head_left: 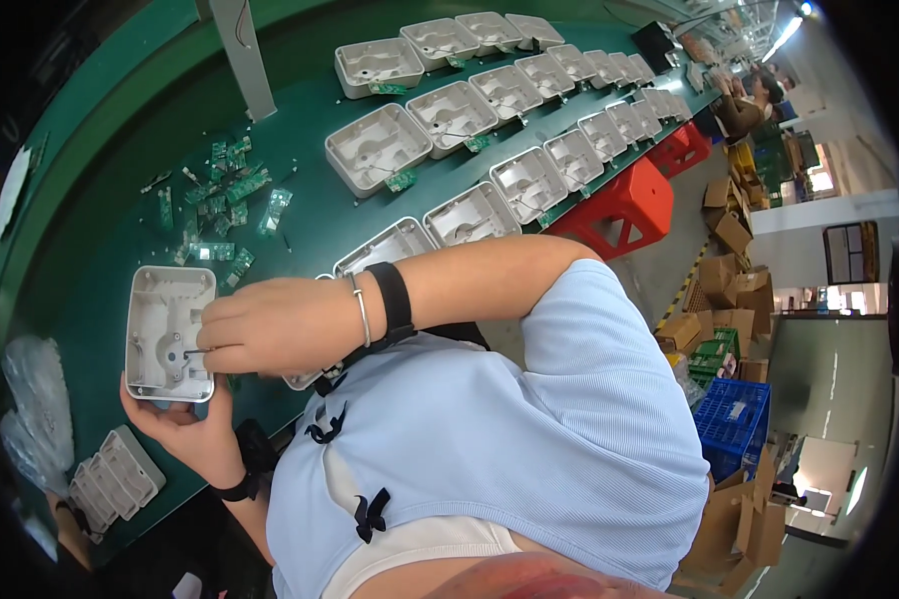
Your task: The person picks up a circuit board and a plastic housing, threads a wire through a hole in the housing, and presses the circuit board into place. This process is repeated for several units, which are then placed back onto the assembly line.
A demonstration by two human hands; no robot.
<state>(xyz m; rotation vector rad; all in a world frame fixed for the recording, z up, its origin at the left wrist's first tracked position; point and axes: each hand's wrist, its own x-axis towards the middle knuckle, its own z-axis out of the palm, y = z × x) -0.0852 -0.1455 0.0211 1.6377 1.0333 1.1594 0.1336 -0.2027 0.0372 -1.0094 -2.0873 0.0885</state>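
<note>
A white plastic housing (148, 329), like an open box with moulded ribs and posts inside, is tipped toward me at the left of the bench. My left hand (185, 424) grips its lower edge, the thumb along the near side. Over its right wall reaches my right hand (275, 324), fingers curled together into the housing. A small dark, thin piece shows at those fingertips, near a round hole in the floor of the housing; I cannot make out what it is. Just beyond lies a loose heap of green circuit boards (242, 188).
Rows of white housings (380, 148), several with small boards hanging by wires, run along the green bench (305, 90). Nested housings (120, 479) and clear plastic bags (38, 409) sit at left, near another person's arm (72, 534). Red stools (624, 210), cartons and a blue crate (731, 414) stand right.
</note>
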